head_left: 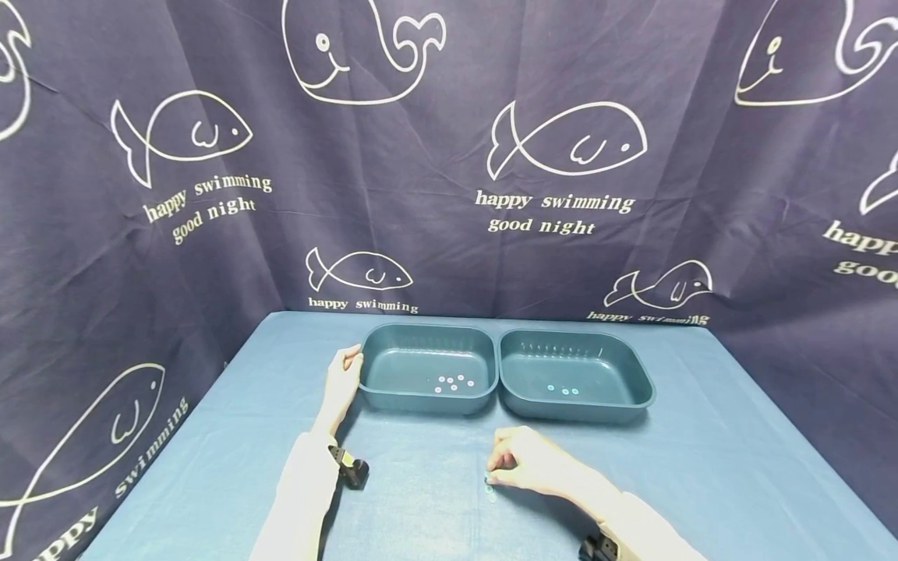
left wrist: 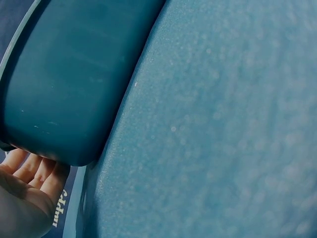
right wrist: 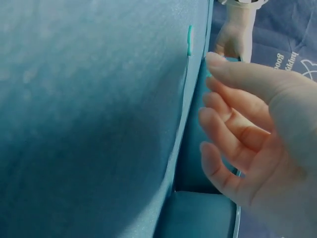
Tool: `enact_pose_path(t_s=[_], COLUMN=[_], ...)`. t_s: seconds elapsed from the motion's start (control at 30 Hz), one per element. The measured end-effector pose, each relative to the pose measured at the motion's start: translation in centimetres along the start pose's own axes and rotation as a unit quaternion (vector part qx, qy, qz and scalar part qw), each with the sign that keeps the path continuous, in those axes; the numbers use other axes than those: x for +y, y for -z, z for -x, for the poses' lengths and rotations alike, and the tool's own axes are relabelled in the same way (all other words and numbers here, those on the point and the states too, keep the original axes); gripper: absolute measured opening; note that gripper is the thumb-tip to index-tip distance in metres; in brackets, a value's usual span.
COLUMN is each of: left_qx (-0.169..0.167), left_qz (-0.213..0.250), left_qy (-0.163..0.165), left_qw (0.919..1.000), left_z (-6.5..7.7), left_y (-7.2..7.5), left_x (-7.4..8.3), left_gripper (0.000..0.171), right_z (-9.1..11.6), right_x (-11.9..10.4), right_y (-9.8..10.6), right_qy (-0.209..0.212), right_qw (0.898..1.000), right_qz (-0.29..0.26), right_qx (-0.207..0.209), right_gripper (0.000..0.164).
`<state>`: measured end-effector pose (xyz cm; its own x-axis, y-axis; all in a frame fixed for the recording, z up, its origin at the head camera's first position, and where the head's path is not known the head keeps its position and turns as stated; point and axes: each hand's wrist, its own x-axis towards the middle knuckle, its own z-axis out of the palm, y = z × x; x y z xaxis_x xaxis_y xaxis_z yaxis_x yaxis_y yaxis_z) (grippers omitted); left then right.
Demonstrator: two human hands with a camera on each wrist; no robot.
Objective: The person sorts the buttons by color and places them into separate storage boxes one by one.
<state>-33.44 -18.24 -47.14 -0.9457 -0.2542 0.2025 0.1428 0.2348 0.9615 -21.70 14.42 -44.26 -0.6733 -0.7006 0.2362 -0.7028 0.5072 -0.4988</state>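
Note:
My left hand (head_left: 342, 375) grips the left end of a dark teal plastic bin (head_left: 428, 403), with fingers against its end wall in the left wrist view. Several small pale round buttons (head_left: 453, 387) lie on that bin's floor. A matching bin (head_left: 575, 411) stands to its right, holding three light-blue buttons (head_left: 565, 392). In front of the bins, my right hand (head_left: 526, 460) pinches a small teal button (head_left: 487, 477) between thumb and index finger, mostly hidden by the fingertips. Another teal button (head_left: 489, 490) lies on the cloth just below them.
A light-blue cloth (head_left: 414, 483) covers the table. Behind and beside it hangs a dark curtain (head_left: 449, 226) with white fish drawings. The two bins stand side by side near the table's back edge. Each wrist wears a black camera (head_left: 353, 471).

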Motion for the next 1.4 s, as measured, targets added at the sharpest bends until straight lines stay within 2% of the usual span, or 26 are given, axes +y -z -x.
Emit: enact_pose_path(t_s=[0.3, 0.5, 0.83, 1.2, 1.4], left_qx=[-0.001, -0.001, 0.001, 0.004, 0.007], left_qz=[-0.010, -0.009, -0.014, -0.017, -0.021], left_qy=[0.002, 0.002, 0.001, -0.003, -0.007], left_qw=[1.0000, 1.0000, 0.9999, 0.9998, 0.9997], left_z=[-0.2, -0.3, -0.2, 0.4, 0.3], left_y=[-0.1, 0.0, -0.1, -0.2, -0.2], left_x=[0.3, 0.2, 0.3, 0.0, -0.1], left_gripper=[0.034, 0.034, 0.034, 0.033, 0.032], right_z=[-0.4, -0.5, -0.6, -0.1, 0.3], right_x=[0.1, 0.2, 0.8, 2.7, 3.9], right_y=[0.5, 1.3, 3.6, 5.7, 7.0], right_qy=[0.014, 0.039, 0.054, -0.001, -0.031], right_qw=[0.999, 0.995, 0.988, 0.979, 0.975], right_qz=[0.021, 0.035, 0.047, 0.064, 0.051], right_qx=[0.043, 0.083, 0.137, 0.194, 0.214], right_gripper=[0.005, 0.005, 0.008, 0.013, 0.012])
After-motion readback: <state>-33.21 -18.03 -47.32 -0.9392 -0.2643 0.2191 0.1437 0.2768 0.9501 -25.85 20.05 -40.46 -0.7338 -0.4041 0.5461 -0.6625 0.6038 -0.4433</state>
